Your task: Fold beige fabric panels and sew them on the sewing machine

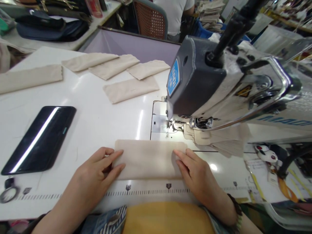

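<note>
A beige rectangular fabric piece point(148, 161) lies flat at the front of the white sewing table, just above the printed ruler marks. My left hand point(101, 169) grips its left end, thumb and index finger on top and the other fingers curled. At the right end, my right hand point(192, 167) holds the same piece between thumb and fingers. Just beyond it is the sewing machine point(195, 78), whose presser foot point(179, 126) stands over the metal needle plate point(159, 123). Several beige fabric pieces point(226, 139) lie stacked under the machine arm.
More folded beige pieces point(131, 89) are spread along the table's back. A dark glossy tablet-like object point(41, 139) lies at left, with a ring-shaped item point(9, 193) before it. Small tools and paper point(268, 165) sit at right. Behind, a person point(173, 14) is beside a brown chair point(151, 21).
</note>
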Tool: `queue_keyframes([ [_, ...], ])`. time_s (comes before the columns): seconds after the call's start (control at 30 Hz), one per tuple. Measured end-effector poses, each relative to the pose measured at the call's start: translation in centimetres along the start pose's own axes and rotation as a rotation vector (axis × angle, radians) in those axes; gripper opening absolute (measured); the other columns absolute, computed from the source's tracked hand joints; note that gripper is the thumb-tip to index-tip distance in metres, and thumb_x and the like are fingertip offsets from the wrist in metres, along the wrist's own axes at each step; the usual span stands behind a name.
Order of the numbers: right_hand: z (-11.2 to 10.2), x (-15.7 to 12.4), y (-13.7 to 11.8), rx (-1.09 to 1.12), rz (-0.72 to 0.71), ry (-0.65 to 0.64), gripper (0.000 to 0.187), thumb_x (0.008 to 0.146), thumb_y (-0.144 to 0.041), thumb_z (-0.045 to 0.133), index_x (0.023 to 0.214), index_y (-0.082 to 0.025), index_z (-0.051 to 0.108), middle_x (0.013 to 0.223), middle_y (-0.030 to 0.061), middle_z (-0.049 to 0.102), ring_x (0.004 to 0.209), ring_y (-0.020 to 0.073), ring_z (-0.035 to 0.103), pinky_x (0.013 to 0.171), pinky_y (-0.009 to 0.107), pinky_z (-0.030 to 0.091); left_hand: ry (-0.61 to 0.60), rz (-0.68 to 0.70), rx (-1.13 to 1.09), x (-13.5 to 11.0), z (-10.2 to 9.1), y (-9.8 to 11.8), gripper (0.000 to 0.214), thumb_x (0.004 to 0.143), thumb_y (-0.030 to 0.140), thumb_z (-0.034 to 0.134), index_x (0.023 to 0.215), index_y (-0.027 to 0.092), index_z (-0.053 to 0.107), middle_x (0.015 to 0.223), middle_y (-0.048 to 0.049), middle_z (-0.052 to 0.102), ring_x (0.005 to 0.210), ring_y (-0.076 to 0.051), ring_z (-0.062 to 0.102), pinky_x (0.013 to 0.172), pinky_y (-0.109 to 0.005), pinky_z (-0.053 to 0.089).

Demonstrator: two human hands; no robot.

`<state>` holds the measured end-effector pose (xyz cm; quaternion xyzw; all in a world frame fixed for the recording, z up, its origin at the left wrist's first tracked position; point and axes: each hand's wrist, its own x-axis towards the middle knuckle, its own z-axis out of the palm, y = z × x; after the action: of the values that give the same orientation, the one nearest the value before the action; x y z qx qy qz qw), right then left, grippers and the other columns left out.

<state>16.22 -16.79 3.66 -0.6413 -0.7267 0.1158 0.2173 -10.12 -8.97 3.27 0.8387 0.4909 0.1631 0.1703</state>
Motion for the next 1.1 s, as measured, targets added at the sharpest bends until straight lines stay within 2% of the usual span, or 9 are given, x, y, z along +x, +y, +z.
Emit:
queue_keyframes([
  [0.3,-0.1,0.0,-0.1,0.011,0.028,-0.010,0.031,0.091,-0.019,0.035,0.105,-0.011,0.061,0.078,0.0071,0.056,0.067,0.0161,0.059,0.058,0.025,0.049,0.005,-0.014,-0.022,0.0,0.0,0.1,0.029,0.085,0.041,0.043,0.099,0.023,0.062,0.090,-0.0012,0.060,0.057,-0.010,0.056,0.059,-0.021,0.051],
  [0.47,-0.1,0.0,-0.1,0.026,0.023,-0.015,0.032,0.090,-0.017,0.035,0.106,-0.009,0.061,0.078,0.0080,0.056,0.067,0.0166,0.059,0.058,0.025,0.049,0.001,-0.015,-0.021,-0.3,0.2,-0.2,0.029,0.086,0.040,0.043,0.102,0.023,0.061,0.092,-0.0015,0.058,0.060,-0.010,0.056,0.065,-0.023,0.051],
  [0.6,-0.1,0.0,0.0,0.033,0.019,-0.020,0.031,0.090,-0.017,0.035,0.105,-0.008,0.061,0.078,0.0082,0.057,0.068,0.0169,0.059,0.058,0.025,0.049,-0.014,-0.033,-0.033,-0.5,0.4,-0.3,0.029,0.086,0.040,0.045,0.104,0.023,0.060,0.093,-0.0015,0.058,0.060,-0.010,0.055,0.064,-0.023,0.051],
  [0.77,-0.2,0.1,-0.2,0.029,0.023,-0.018,0.032,0.091,-0.019,0.034,0.103,-0.010,0.062,0.079,0.0087,0.058,0.068,0.0166,0.059,0.059,0.025,0.049,-0.009,-0.016,-0.038,-0.3,0.1,0.0,0.030,0.086,0.040,0.043,0.100,0.021,0.062,0.091,-0.0023,0.058,0.058,-0.010,0.056,0.061,-0.022,0.051],
  [0.9,-0.3,0.2,-0.5,-0.037,0.048,-0.044,0.034,0.092,-0.020,0.032,0.103,-0.011,0.063,0.079,0.0083,0.059,0.065,0.0157,0.059,0.056,0.024,0.048,0.003,-0.016,-0.016,0.1,-0.2,0.4,0.028,0.087,0.039,0.042,0.096,0.022,0.063,0.090,-0.0020,0.059,0.064,-0.012,0.058,0.065,-0.023,0.052],
  [1.0,-0.4,-0.2,-0.3,-0.125,0.086,-0.053,0.033,0.093,-0.026,0.035,0.103,-0.014,0.063,0.077,0.0065,0.059,0.062,0.0153,0.058,0.054,0.024,0.046,0.018,-0.012,0.006,0.4,-0.2,0.6,0.029,0.087,0.039,0.041,0.092,0.021,0.064,0.087,-0.0023,0.059,0.069,-0.013,0.060,0.068,-0.024,0.052],
  [1.1,-0.4,-0.9,0.3,-0.177,0.124,0.002,0.034,0.093,-0.037,0.039,0.101,-0.014,0.064,0.074,0.0047,0.058,0.059,0.0150,0.057,0.054,0.025,0.045,0.024,-0.002,0.025,0.3,0.1,0.5,0.030,0.088,0.039,0.041,0.093,0.020,0.064,0.087,-0.0028,0.059,0.071,-0.014,0.061,0.070,-0.025,0.052],
])
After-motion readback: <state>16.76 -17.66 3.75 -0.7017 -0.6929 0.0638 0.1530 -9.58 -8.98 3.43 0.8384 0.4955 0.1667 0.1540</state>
